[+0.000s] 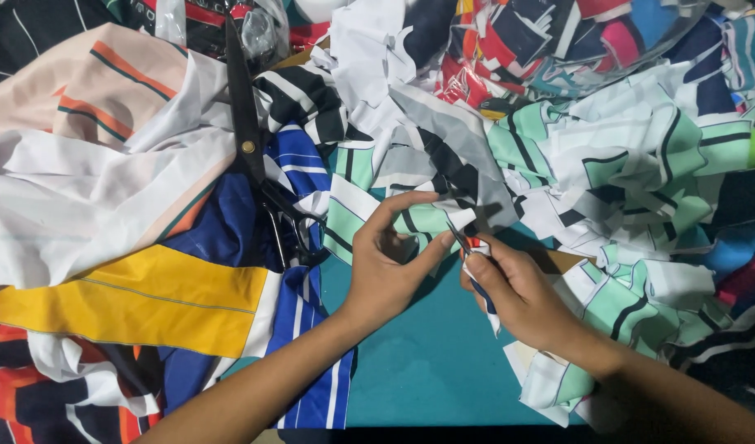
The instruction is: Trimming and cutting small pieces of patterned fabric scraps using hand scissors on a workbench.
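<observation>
— Start at the fingers. What are they doing?

— The right hand (521, 292) is closed around a small thread snipper (474, 275) wrapped in striped tape, its tip pointing up and left. The left hand (385, 263) pinches the edge of a mint, white and black striped fabric piece (410, 218) between thumb and forefinger, just beside that tip.

— So the blade is on the cloth?

— It meets the pinched edge, as far as I can tell; whether it is cutting is too small to see.

— And around the hands?

— A bare patch of teal surface (427, 362) lies under them. To the right is a heap of mint striped scraps (632, 164). To the left lie large black scissors (254, 148), untouched, on a blue striped cloth (299, 164), with a yellow panel (139, 300) and white fabric (81, 189) beyond.

— How far along is the work?

— I judge it midway: many small pieces are already piled up on the right, yet big uncut lengths remain on the left.
</observation>
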